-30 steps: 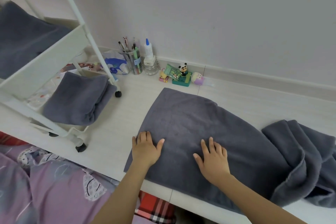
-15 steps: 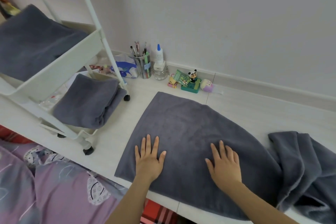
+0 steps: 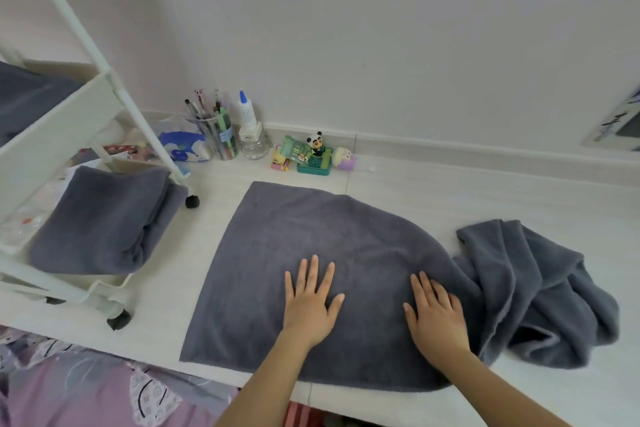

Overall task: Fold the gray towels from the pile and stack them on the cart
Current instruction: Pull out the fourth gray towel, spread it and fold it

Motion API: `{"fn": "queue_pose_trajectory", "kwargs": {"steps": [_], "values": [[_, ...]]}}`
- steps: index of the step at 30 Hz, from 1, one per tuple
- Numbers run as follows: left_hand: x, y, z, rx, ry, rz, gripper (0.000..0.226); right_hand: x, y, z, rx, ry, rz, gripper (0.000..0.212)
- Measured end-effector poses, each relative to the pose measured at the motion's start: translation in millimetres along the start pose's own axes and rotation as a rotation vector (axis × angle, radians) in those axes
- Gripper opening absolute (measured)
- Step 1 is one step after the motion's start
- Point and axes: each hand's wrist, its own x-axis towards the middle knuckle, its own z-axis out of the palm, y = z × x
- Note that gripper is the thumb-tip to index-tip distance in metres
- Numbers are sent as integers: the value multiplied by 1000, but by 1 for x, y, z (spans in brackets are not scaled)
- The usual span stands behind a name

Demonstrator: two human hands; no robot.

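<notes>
- The spread towel [image 3: 311,246] lies flat on the white floor, just right of the cart [image 3: 69,135]. Your left hand [image 3: 309,302] and right hand [image 3: 437,315] rest palm-down on its near half, fingers straight and slightly spread, gripping nothing.
- Expect soft, limp terry cloth: light, non-fragile, with no stiffness of its own. It will likely sag and crease when lifted, and should not slide much on the floor.
- Take hold at the corners or along one edge, pinching both layers if it is doubled; whether it is doubled cannot be determined.
- Count of gray towels: one spread out; one folded towel [image 3: 104,218] on the cart's lower shelf; gray cloth on the upper shelf [image 3: 24,97], number unclear; one crumpled pile [image 3: 540,288] farther right of the cart, touching the spread towel, number unclear.
</notes>
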Motion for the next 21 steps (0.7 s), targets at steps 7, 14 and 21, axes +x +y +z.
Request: {"fn": "queue_pose_trajectory", "kwargs": {"steps": [7,14,21], "values": [[22,54,-24,-16,-27,-135,67,-6,24,-19,118,274,0,31],[42,124,-31,-177,44,139,55,-1,84,-42,252,488,318,49],[58,184,-31,-179,-6,500,78,28,121,-64,507,298,428,60]]}}
